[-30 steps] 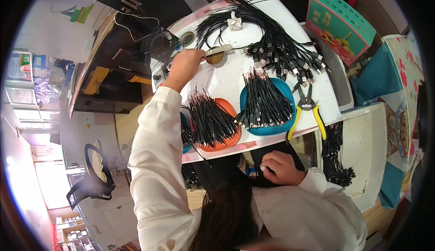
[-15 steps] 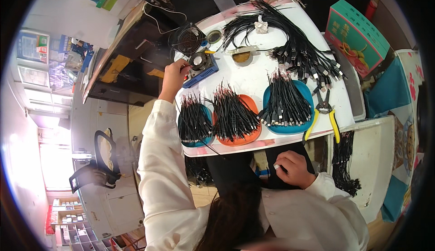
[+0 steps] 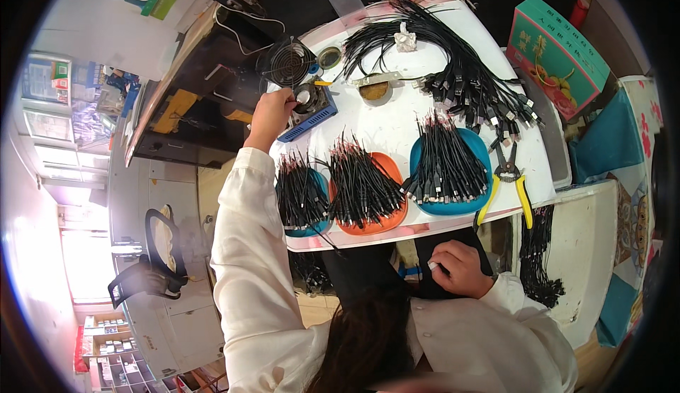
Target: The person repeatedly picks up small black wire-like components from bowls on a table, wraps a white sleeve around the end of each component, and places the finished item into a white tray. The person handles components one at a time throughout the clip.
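Note:
My left hand [image 3: 271,115] reaches over the table's far left, its fingers pinched at the edge of a blue box with a round metal pot [image 3: 307,108] on top. What the fingertips hold is too small to make out. My right hand [image 3: 459,268] rests low over my lap with its fingers curled; a small white bit shows at the fingertips. Between the hands, bundles of short black cables with reddish bare ends lie on a small blue tray [image 3: 317,228], an orange tray [image 3: 379,224] and a larger blue tray [image 3: 453,206].
A small black fan [image 3: 290,63] stands behind the pot. Round tins [image 3: 375,92] and a long bundle of black cables [image 3: 453,46] lie farther back. Yellow-handled wire strippers [image 3: 506,177] sit at the table's right, near a green and pink carton [image 3: 556,56].
The view has tilted slightly, so the table's things sit a little differently in it. My left hand stays at the pot with its fingers pinched; my right hand keeps its place.

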Tool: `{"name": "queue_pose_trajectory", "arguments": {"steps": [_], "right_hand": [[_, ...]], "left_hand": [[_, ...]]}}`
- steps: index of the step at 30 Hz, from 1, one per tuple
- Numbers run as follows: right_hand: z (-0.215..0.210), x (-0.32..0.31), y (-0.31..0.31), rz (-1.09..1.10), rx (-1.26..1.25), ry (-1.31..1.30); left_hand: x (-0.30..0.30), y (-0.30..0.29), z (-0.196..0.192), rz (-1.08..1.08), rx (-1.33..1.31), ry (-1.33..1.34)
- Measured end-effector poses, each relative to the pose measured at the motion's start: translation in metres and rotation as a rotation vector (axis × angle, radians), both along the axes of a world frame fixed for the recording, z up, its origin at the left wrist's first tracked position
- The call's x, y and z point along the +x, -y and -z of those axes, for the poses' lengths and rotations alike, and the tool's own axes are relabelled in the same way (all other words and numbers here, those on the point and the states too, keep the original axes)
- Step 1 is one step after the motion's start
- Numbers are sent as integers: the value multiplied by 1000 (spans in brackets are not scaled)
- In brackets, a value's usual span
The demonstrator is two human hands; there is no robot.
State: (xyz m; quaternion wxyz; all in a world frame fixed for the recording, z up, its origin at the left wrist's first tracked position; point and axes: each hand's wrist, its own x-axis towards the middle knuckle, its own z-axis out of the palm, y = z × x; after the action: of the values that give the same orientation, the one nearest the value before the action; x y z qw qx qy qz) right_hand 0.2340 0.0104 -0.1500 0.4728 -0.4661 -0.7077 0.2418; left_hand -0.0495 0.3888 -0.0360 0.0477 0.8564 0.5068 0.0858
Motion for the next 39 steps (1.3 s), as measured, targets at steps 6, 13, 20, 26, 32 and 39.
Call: {"name": "queue_pose_trajectory", "arguments": {"steps": [6,13,20,26,32,39], "right_hand": [[0,-1,1,3,9,-6],[3,-1,5,4,11,19],[-12,-4,10,14,-9,-103],[-89,-25,7,-147,52,-286],[-130,-28,73,-196,-105,-455],[-186,136,195,589,130,-459]], "left_hand": [[6,-11,-3,12,8,-140],[17,9,-14,-21,124,-80],[38,160,-73,157,159,819],[81,324,-98,195,-65,1327],[144,397,-91,495,-676,1798],[127,395,-60,269,-801,1588]]}}
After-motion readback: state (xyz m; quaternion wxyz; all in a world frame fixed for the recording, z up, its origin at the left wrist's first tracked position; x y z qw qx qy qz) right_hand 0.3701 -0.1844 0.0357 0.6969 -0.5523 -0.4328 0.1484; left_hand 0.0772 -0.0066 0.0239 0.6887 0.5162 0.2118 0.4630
